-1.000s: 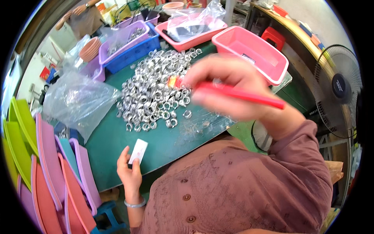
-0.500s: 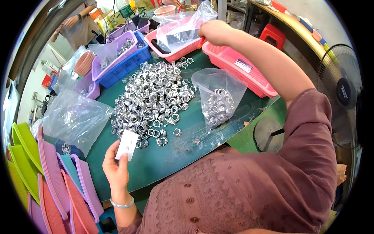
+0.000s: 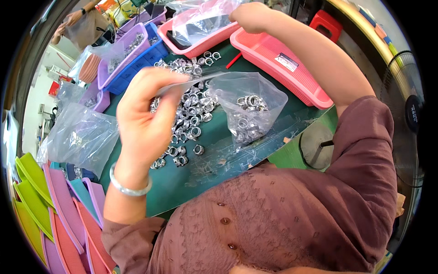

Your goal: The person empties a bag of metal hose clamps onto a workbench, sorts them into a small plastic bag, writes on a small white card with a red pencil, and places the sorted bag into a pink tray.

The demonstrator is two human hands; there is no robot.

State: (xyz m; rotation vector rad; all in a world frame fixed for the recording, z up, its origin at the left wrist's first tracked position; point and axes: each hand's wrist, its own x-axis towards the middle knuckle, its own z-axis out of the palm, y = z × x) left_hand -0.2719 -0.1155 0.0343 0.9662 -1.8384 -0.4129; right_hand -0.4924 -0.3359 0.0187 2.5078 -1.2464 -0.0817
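Observation:
My left hand point(image 3: 148, 114), wearing a pale bangle, is raised over the table with thumb and fingers pinched on the upper edge of a clear plastic bag point(image 3: 269, 93). Inside the bag lie several shiny metal ring fittings point(image 3: 248, 123). A pile of the same fittings point(image 3: 191, 107) spreads on the green table, partly hidden behind this hand. My right hand point(image 3: 253, 17) is curled at the far side, where two pink baskets meet; what its fingers hold, if anything, is hidden. A thin red stick point(image 3: 233, 60) lies below it on the table. No white card is visible.
Pink baskets point(image 3: 292, 75) stand at the back, beside a blue basket point(image 3: 132, 68) and purple ones. An empty clear bag point(image 3: 82, 137) lies at the left, above stacked coloured baskets point(image 3: 64, 205). A fan point(image 3: 413, 114) stands right. Another person's hand point(image 3: 73, 18) shows far left.
My left hand has moved up and right from the pile's near edge to the bag's rim; the white card it held is out of sight. The red stick, earlier at my right hand, lies on the table.

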